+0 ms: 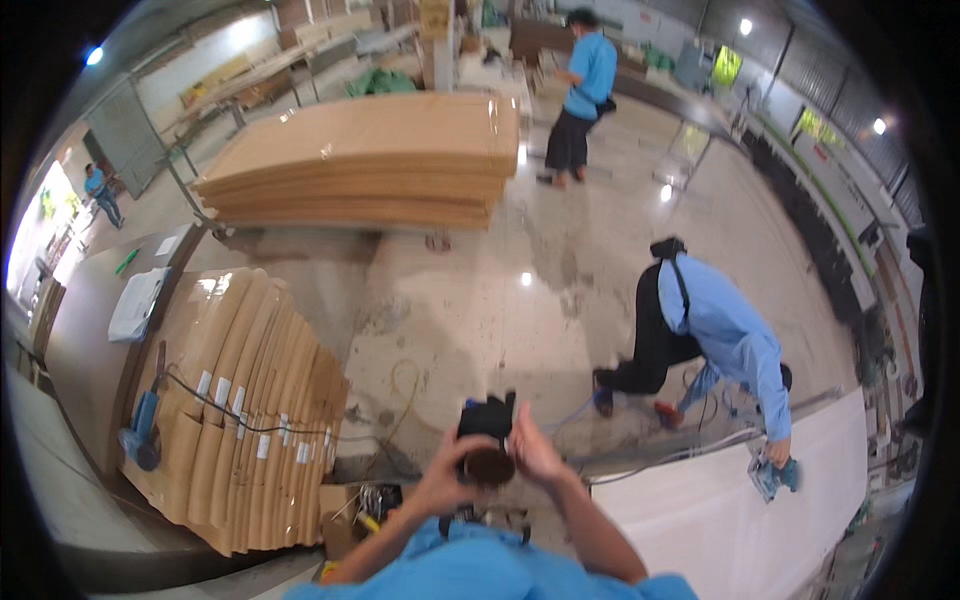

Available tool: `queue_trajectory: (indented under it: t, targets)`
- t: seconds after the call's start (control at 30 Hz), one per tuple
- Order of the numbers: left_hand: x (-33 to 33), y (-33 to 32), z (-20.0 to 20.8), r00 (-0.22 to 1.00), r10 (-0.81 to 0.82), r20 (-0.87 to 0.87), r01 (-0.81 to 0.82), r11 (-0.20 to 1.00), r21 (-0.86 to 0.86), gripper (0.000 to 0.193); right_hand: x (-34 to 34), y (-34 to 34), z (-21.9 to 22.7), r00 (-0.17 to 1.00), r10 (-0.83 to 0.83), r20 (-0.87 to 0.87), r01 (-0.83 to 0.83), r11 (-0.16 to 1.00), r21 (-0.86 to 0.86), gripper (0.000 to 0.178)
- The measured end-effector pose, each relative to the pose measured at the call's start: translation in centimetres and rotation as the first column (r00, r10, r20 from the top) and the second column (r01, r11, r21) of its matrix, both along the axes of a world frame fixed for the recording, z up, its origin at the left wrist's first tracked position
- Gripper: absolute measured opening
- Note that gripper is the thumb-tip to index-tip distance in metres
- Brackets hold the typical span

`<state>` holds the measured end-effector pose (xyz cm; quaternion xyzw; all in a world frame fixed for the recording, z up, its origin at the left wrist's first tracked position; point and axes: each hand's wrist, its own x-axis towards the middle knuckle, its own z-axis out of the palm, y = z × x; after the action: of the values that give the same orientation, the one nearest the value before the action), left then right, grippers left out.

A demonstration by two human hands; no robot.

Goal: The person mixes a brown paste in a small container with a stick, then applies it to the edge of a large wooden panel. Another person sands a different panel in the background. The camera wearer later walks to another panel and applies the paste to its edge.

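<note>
In front of my body, my left hand [455,473] is wrapped round a black thing with a round brown face [490,466], possibly a small sander with a sanding disc; I cannot tell for certain. The brown face points toward me, and the black part [486,418] sticks out beyond it. My right hand [536,447] is at the right side of this thing, fingers stretched out and raised. Its fingertips are close to the black part, and whether they touch it is unclear.
Left stands a stack of brown cardboard-wrapped panels [225,400] with a blue power tool [143,430] and cable on it. A co-worker [715,320] bends rightward, holding a sander [775,478] on a white panel [720,530]. A larger wrapped stack [360,150] lies beyond; hoses cross the floor.
</note>
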<state>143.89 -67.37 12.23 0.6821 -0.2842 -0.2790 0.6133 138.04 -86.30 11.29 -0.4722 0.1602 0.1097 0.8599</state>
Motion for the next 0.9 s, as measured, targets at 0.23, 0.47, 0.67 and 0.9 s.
queue_trajectory:
  t: [0.23,0.47,0.67,0.9]
  targets:
    - [17.5,-11.6,5.9,0.964,-0.121,0.236,0.132,0.991,-0.032,0.071,14.0,-12.2,4.1,0.997,0.020,0.073,-0.017,0.999,-0.051,0.094]
    - [30.3,-23.6,5.6,0.978,-0.195,0.077,0.195,0.981,0.003,0.076,25.9,-21.9,3.4,0.953,-0.299,0.053,0.304,0.939,-0.159,0.083]
    - [43.8,-36.8,3.2,0.960,-0.259,0.112,0.252,0.965,0.072,0.081,37.7,-37.8,-2.2,0.948,-0.319,0.009,0.317,0.943,0.101,0.077]
    - [57.5,-53.1,5.8,0.976,-0.217,-0.003,0.217,0.976,-0.028,0.080,49.8,-53.1,-11.8,0.719,-0.574,-0.391,0.637,0.770,0.040,0.020]
